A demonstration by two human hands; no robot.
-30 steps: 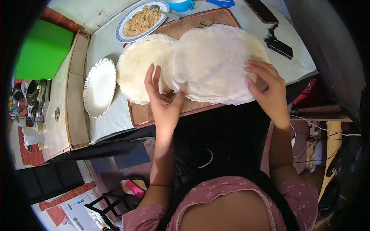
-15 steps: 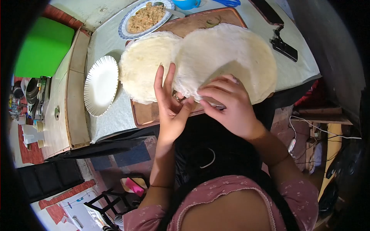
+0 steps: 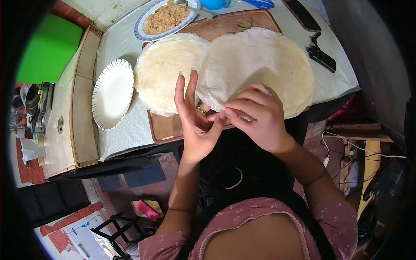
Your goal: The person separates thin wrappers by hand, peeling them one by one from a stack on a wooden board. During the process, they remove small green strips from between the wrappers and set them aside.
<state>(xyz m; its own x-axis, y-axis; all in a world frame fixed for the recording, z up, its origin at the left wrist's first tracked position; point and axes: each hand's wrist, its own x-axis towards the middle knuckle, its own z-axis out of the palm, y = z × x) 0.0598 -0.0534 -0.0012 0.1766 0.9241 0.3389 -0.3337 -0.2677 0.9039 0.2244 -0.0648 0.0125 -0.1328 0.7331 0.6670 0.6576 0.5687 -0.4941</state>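
Observation:
Two overlapping stacks of thin, round, pale wrappers lie on a brown wooden board (image 3: pixel 164 130). The right stack (image 3: pixel 264 56) partly covers the left stack (image 3: pixel 164 65). At the near edge of the right stack, my left hand (image 3: pixel 197 132) has its thumb and a bent finger closed on the wrapper edge, while two other fingers stretch upward. Close beside it, my right hand (image 3: pixel 262 117) pinches the same edge between thumb and fingertips. How many layers lie in the pinch cannot be made out.
A blue-rimmed plate (image 3: pixel 139 27) holds a crumbly filling and a spoon (image 3: pixel 201 13). To the left lies a white fluted paper plate (image 3: pixel 113 95). A phone on a holder (image 3: pixel 320 56) is at the table's right, with a blue cup (image 3: pixel 215 4) at the back.
My right fingertips have closed in on the wrapper edge, and my left thumb has moved slightly right toward them. The view has shifted a little.

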